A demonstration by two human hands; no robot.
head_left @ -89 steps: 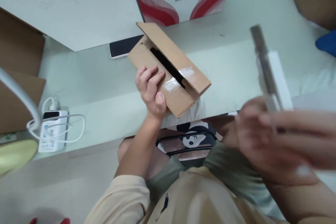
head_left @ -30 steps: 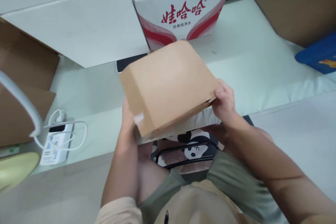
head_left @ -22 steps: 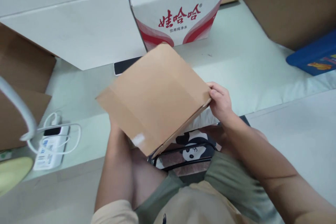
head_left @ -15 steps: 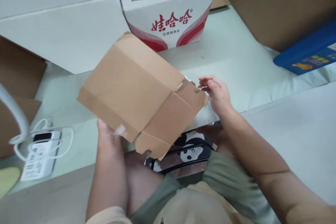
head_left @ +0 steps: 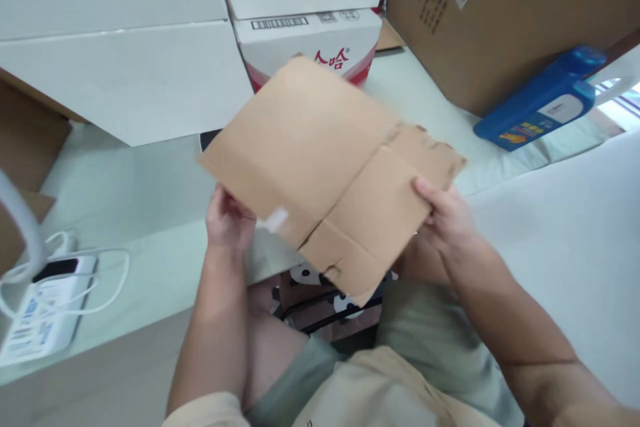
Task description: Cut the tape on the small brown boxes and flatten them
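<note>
A flattened brown cardboard box is held up between my hands, tilted, with fold lines and ragged flaps on its right and lower sides. My left hand grips its lower left edge from beneath, the fingers partly hidden under the sheet. On the right flap, my right hand has its thumb on top and its fingers underneath. A small whitish piece of tape sticks near the lower left edge.
White cartons stand at the back left, beside a white and red carton. A big brown carton and a blue bottle are at the right. A white power strip with cables lies at the left.
My right hand has closed on the right flap, which it was only near before. The cardboard has shifted rightward and lies flatter in view; my left hand moved with it.
</note>
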